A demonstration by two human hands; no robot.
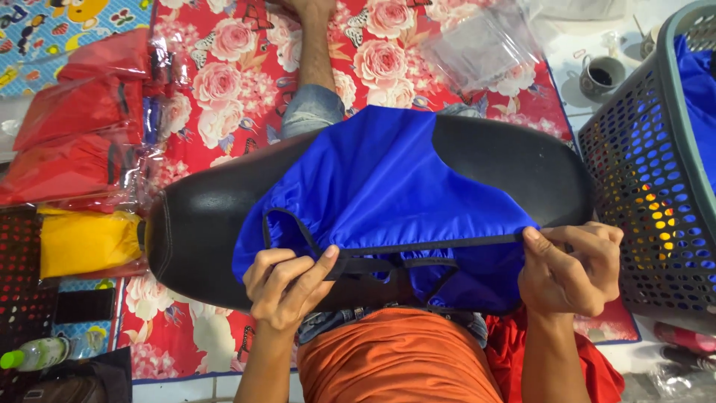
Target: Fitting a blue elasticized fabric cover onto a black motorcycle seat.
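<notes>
1. Pinching the black elastic hem [447, 243], your right hand [570, 269] is closed tight on it at the cover's near right corner, thumb and forefinger clamped on the band.
2. Your left hand [287, 283] is curled shut on the same hem further left, fingers hooked under the gathered edge.
3. Between the two hands the hem runs taut, nearly level, left to right.
4. The blue cover [380, 194] spreads away from your hands, draped over the middle of the black seat [514, 160].
5. The seat's long axis lies left to right across your lap, parallel to the stretched hem; both ends stick out bare.
6. Your left hand is nearer the seat's broad left end [186, 239]; your right is nearer the narrower end by the grey basket [641, 179].
7. Red packets [74, 127] lie well off to the left on the floral mat [231, 82].
</notes>
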